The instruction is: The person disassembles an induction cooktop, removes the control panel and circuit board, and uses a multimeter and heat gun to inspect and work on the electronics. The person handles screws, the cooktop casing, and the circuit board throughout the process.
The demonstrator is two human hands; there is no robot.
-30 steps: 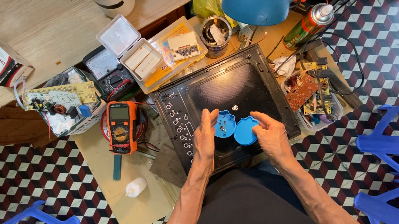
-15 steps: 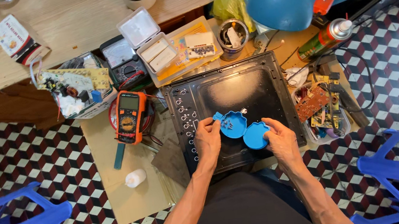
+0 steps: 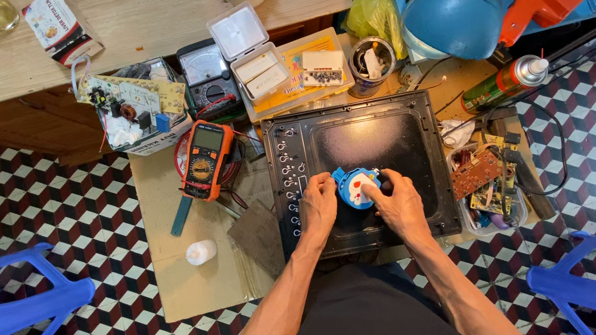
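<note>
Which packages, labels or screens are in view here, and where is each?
Orange multimeter: left of the black panel, grey screen, round dial.
Analog meter: behind it, dark case, pale dial face.
Small carton: on the wooden table, white with red print.
Spray can: right of the panel, lying down, green and red label.
White plastic case: open, on a yellow tray.

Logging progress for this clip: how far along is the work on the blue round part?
Done: black metal panel lies flat on the floor. In hand: left hand and right hand press the small blue round plastic casing together on it. Left: orange multimeter lies untouched alongside.
</note>
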